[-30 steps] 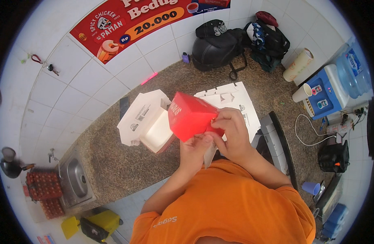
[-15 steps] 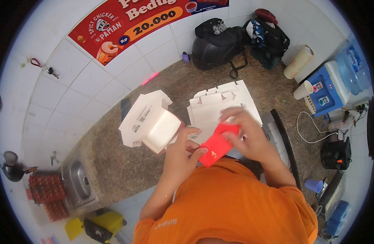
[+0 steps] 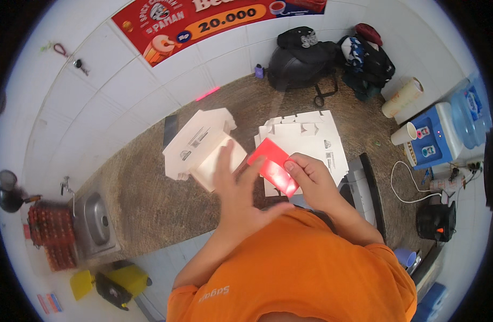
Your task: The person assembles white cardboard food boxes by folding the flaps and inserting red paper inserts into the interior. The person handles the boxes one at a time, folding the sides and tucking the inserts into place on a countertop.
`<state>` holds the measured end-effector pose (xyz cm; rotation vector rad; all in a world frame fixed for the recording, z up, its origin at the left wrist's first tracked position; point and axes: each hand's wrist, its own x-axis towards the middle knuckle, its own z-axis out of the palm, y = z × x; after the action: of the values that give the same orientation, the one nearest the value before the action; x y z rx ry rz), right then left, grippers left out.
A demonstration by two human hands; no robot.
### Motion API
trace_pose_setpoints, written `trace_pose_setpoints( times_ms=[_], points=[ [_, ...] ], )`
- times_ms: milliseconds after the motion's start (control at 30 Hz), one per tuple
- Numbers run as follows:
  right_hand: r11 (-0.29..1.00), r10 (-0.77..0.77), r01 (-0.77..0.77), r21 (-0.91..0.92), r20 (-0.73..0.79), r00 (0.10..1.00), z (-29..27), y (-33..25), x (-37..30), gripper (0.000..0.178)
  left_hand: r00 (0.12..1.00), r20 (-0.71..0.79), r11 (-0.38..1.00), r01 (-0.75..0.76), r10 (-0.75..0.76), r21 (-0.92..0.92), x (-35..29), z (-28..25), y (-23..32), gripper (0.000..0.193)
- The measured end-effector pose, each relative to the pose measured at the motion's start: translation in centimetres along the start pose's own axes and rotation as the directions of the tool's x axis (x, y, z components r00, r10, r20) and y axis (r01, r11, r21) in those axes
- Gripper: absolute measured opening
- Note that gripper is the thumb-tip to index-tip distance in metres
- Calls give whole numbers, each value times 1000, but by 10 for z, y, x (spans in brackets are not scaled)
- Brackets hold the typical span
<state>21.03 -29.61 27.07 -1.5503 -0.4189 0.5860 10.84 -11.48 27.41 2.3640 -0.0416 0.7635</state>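
My right hand (image 3: 314,181) pinches the near right edge of a small flat red packet (image 3: 271,151), thumb on top. The packet is glossy, with a bright glare across its lower half and a crease across the middle. Its fingers spread and slightly blurred, my left hand (image 3: 241,188) is next to the packet's left side; whether a fingertip touches it I cannot tell. Just beyond that hand stands an open white cardboard box (image 3: 201,137) with its lid folded back, partly hidden by my fingers. A stack of flat white box blanks (image 3: 324,139) lies behind the packet.
The brown stone counter (image 3: 150,204) curves from a metal sink (image 3: 99,222) to a blue-and-white water dispenser (image 3: 431,134) with a paper cup (image 3: 403,134). A black bag (image 3: 300,64) rests against the wall, near a pink marker-like stick (image 3: 207,94). A white cable (image 3: 394,185) lies at right.
The left hand has let go of the red packet's lower end and opened its fingers. The packet, folded before, now lies flatter and is turned, held by the right hand. My view has tilted slightly.
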Motion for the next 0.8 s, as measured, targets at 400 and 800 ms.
trace_pose_setpoints(
  times_ms=[400, 800],
  points=[
    [862, -267, 395, -318, 376, 887, 18, 127, 88, 53, 955, -268, 926, -214, 130, -312, -60, 19, -44, 92],
    [487, -155, 259, -834, 210, 965, 75, 128, 230, 55, 857, -217, 883, 463, -467, -72, -121, 16, -224, 45]
  ],
)
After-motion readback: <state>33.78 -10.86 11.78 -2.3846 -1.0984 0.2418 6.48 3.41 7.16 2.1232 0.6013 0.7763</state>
